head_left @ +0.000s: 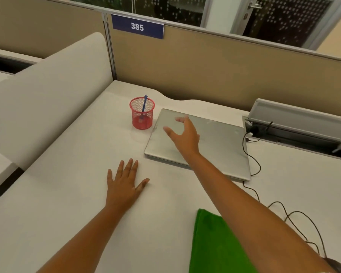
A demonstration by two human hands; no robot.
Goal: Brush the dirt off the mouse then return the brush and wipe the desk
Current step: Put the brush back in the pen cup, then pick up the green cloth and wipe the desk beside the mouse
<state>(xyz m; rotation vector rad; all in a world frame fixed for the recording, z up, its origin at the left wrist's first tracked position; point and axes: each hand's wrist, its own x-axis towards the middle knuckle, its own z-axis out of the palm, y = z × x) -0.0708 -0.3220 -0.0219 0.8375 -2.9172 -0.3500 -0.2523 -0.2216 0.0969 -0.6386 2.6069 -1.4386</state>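
- Fingers (180, 120) of our right hand (183, 134) are spread apart and hold nothing, hanging over the closed laptop (215, 142) and aimed toward the red mesh cup (142, 117).
- Our left hand (124, 182) lies flat on the table (67, 174), fingers straight and slightly splayed, gripping nothing.
- We see the blue brush (144, 104) standing in the red mesh cup, its handle leaning on the rim, just beside the laptop's far left corner.
- We can make out only a dark edge at the bottom right corner, where the black cable (254, 160) ends; that may be the mouse (335, 266), but we cannot tell for certain.
- The green cloth (211, 243) lies on the table near us, partly under our right forearm.
- We judge the first step is in hand: fetching the brush, with brushing and wiping not yet begun.
- Next, we think the right hand must reach past the laptop's corner, pinch the thin handle above the rim, and lift it straight up so the light cup does not tip.
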